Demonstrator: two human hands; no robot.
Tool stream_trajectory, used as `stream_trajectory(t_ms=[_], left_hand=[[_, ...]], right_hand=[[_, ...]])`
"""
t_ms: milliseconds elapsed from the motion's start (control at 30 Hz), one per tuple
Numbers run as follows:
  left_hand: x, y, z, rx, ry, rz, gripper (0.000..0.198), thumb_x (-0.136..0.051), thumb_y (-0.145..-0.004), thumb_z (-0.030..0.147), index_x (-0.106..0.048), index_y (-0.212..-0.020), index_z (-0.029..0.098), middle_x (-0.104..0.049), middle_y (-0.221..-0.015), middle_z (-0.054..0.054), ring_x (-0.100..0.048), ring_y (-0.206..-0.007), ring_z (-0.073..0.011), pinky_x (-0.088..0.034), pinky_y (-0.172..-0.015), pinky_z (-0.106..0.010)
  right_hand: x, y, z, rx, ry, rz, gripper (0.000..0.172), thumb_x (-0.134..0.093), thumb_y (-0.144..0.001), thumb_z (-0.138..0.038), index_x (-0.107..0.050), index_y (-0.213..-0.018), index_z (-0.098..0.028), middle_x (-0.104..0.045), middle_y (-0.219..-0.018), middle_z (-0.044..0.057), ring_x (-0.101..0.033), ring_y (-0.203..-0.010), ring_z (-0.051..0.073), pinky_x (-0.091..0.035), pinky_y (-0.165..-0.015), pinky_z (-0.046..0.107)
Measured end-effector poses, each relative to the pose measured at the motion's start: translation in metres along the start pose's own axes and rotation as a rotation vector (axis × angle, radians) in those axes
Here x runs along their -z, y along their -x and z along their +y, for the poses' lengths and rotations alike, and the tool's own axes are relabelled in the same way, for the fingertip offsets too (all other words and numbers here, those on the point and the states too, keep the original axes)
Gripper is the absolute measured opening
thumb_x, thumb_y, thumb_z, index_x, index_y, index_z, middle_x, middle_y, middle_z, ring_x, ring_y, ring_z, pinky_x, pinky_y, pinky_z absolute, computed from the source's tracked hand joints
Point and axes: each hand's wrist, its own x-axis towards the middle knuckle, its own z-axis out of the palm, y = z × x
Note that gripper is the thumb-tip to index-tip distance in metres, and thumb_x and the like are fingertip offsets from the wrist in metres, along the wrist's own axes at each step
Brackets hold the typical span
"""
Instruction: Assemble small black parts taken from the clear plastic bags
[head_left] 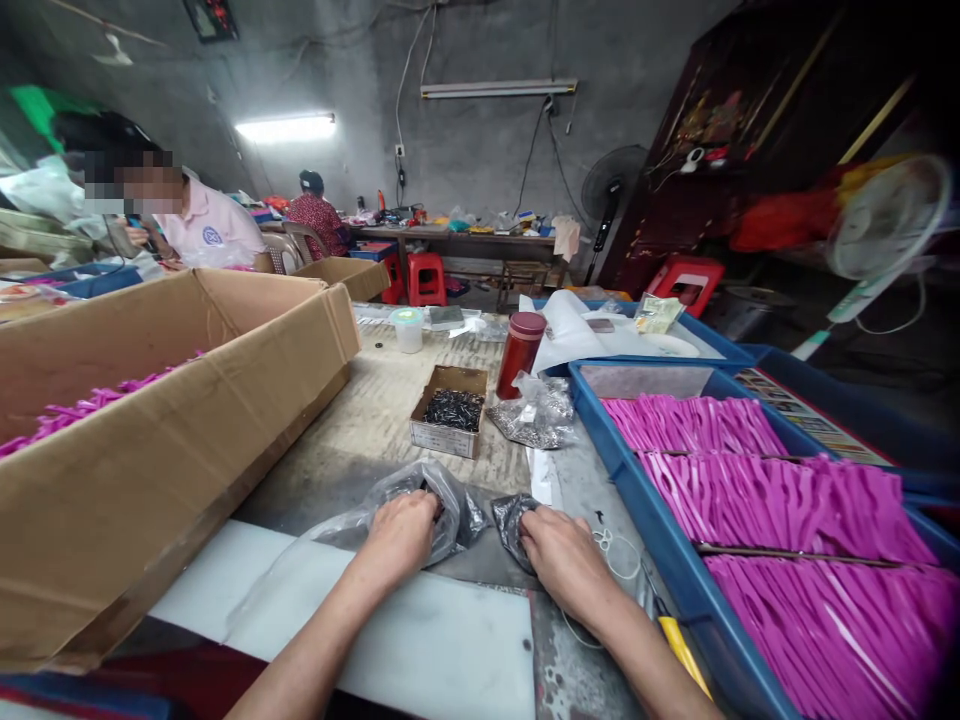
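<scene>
My left hand [401,535] is closed on the mouth of a clear plastic bag [450,500] that holds small dark parts and lies on the table in front of me. My right hand [566,560] is closed on the other edge of that bag, where the dark plastic bunches up [514,520]. The two hands are a short gap apart. What the fingers pinch inside the folds is hidden.
A large cardboard box [187,440] with pink pieces stands at left. A blue tray [622,460] full of magenta strips fills the right. Behind the bag sit a small carton of dark screws [450,410], another plastic bag [536,415], a red jar [520,352] and a white cup [408,328]. Two other people sit further back.
</scene>
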Motion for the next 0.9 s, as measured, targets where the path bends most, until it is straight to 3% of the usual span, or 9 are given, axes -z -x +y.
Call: stream_trajectory(t_ms=[167,700,900], left_hand=[[-0.001,0.002,0.002,0.007,-0.013,0.008,0.023,-0.035,-0.078,0.013,-0.057,-0.074,0.017,-0.062,-0.079,-0.007,-0.057,-0.079,-0.0207,-0.040,-0.064,-0.027],[-0.001,-0.001,0.003,-0.042,0.023,0.019,0.023,-0.034,-0.077,0.014,-0.057,-0.080,0.017,-0.061,-0.086,-0.008,-0.056,-0.084,-0.0241,-0.040,-0.068,-0.031],[-0.008,-0.011,-0.011,-0.101,0.050,-0.011,0.025,-0.032,-0.077,0.015,-0.055,-0.085,0.017,-0.060,-0.095,-0.010,-0.055,-0.089,-0.0223,-0.039,-0.074,-0.031]], right_hand=[[-0.002,0.001,-0.001,0.007,0.013,0.014,0.019,-0.039,-0.077,-0.010,-0.056,-0.073,-0.018,-0.061,-0.078,0.005,-0.054,-0.078,0.020,-0.026,-0.062,0.029],[-0.001,0.007,-0.002,-0.025,-0.055,0.082,0.019,-0.035,-0.080,-0.011,-0.053,-0.077,-0.017,-0.062,-0.079,0.006,-0.055,-0.078,0.019,-0.029,-0.065,0.029],[-0.004,0.007,-0.001,-0.043,-0.063,0.128,0.016,-0.038,-0.079,-0.012,-0.052,-0.081,-0.017,-0.062,-0.082,0.005,-0.054,-0.079,0.019,-0.031,-0.068,0.030]])
